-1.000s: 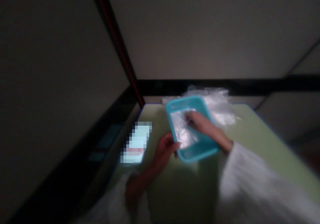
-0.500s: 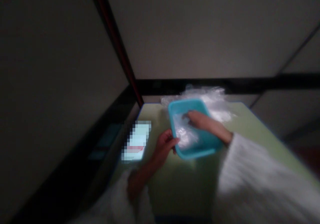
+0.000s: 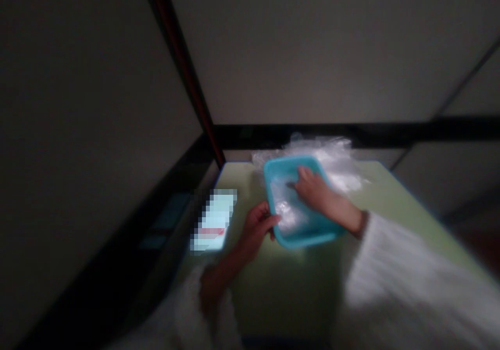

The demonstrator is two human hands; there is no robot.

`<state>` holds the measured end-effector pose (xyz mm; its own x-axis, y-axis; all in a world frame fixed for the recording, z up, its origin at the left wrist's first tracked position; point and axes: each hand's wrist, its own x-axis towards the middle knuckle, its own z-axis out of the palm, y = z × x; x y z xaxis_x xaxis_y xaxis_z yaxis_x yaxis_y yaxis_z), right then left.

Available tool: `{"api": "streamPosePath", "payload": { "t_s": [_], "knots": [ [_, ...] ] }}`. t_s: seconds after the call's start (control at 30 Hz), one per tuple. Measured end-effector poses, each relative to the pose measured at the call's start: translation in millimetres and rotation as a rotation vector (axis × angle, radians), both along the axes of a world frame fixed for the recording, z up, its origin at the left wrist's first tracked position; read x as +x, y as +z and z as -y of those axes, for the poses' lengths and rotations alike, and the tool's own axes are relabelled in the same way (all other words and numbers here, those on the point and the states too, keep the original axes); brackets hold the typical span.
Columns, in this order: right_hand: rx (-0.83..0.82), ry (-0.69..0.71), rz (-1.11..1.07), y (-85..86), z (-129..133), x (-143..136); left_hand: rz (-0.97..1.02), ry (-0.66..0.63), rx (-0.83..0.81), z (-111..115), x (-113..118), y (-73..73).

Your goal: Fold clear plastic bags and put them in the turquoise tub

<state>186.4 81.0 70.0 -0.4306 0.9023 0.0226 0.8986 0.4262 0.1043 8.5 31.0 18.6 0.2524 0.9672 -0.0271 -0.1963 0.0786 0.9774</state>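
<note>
A turquoise plastic basket (image 3: 308, 241) is held tilted over the table, its open side facing me. My left hand (image 3: 261, 222) is closed on its left rim, thumb over the edge. Inside lies clear, shiny plastic film (image 3: 288, 215), perhaps a bag; blur hides its exact shape. My right hand (image 3: 314, 191) is inside the basket near its far right wall, its fingers curled together just above the film. Whatever those fingers hold, if anything, is too blurred to make out.
Crumpled clear plastic (image 3: 341, 157) is heaped behind the basket at the far end of the pale green table (image 3: 289, 298). A lit, pixelated screen (image 3: 214, 220) lies along the left edge. Dark-trimmed walls (image 3: 332, 53) stand behind and to the left.
My right hand has drawn slightly right within the basket, and its fingers look more bunched. The left hand and the basket stay almost where they were.
</note>
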Motion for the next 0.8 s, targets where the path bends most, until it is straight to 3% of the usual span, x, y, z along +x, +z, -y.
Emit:
{"api": "streamPosePath", "payload": {
  "t_s": [0.13, 0.3, 0.57, 0.8],
  "knots": [
    [0.106, 0.078, 0.086, -2.3, 3, -2, 0.007, 0.003, -0.011, -1, 0, -1.3],
    [0.097, 0.166, 0.099, -0.7, 1, -5, 0.008, -0.014, -0.013, -1, 0, 0.0],
    [-0.055, 0.345, 0.038, -11.1, -13, -7, -0.007, -0.019, 0.005, -1, -1, 1.0],
    [-0.149, 0.383, -0.047, -15.0, -15, -1, 0.001, -0.014, -0.021, 1, -1, 2.9]
  ]
}}
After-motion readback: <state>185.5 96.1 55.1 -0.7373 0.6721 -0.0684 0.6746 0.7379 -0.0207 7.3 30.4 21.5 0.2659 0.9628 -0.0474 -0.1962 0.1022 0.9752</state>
